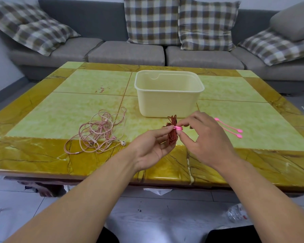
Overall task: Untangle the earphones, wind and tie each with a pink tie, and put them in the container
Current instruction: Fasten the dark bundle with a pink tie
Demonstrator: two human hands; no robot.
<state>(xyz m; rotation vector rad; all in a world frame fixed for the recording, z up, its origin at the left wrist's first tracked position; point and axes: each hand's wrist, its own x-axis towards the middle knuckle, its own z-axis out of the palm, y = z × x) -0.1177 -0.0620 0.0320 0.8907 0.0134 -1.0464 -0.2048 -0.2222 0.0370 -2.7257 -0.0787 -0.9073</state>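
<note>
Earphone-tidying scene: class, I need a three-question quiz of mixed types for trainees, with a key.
1. True or false: the container already holds earphones.
2. What wraps the red wound earphones held between the left hand and right hand?
3. Where are the spare pink ties: A) left of the container, B) right of the hands, C) inside the container?

Key: 1 false, none visible; 2 a pink tie; 3 B. The pink tangled earphones lie on the table.

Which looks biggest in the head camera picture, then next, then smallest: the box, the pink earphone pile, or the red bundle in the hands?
1. The box looks biggest.
2. The pink earphone pile spreads nearly as wide but lies flat, so this is close.
3. The red bundle, held by the left hand and right hand, looks smallest, though it sits nearest.
</note>
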